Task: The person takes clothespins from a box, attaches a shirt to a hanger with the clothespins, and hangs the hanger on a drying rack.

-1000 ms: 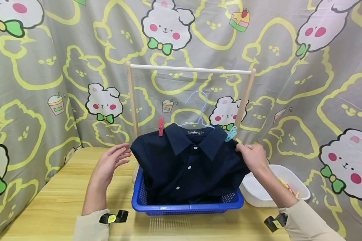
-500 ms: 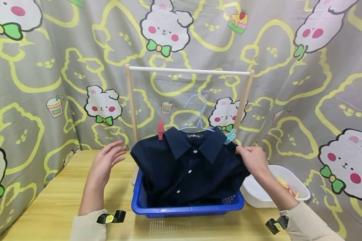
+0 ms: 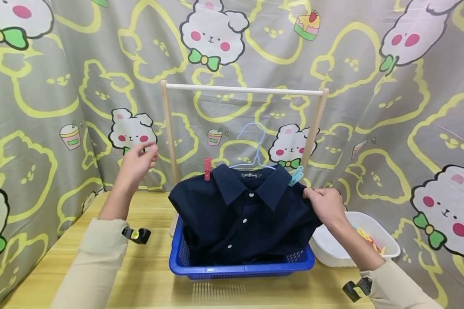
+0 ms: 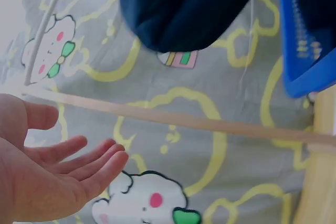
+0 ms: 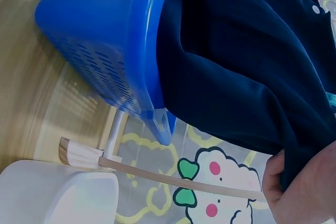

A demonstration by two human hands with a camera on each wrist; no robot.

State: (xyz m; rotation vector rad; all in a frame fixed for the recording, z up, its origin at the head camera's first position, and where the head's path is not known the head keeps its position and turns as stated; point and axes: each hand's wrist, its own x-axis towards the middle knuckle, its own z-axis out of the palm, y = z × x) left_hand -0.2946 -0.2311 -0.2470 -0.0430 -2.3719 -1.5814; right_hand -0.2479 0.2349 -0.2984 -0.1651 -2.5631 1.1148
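lying between left hand, apart, and gripping right hand, dark shirt

Head view: forward-down, farther back. Wrist views: close, turned sideways. All share basket, shirt.

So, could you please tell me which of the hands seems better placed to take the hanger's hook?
Probably the left hand: it is empty and apart from the shirt, while the right hand grips its shoulder; the hook stands exposed above the collar.

One shirt, hanger; two shoulder pegs (one red).
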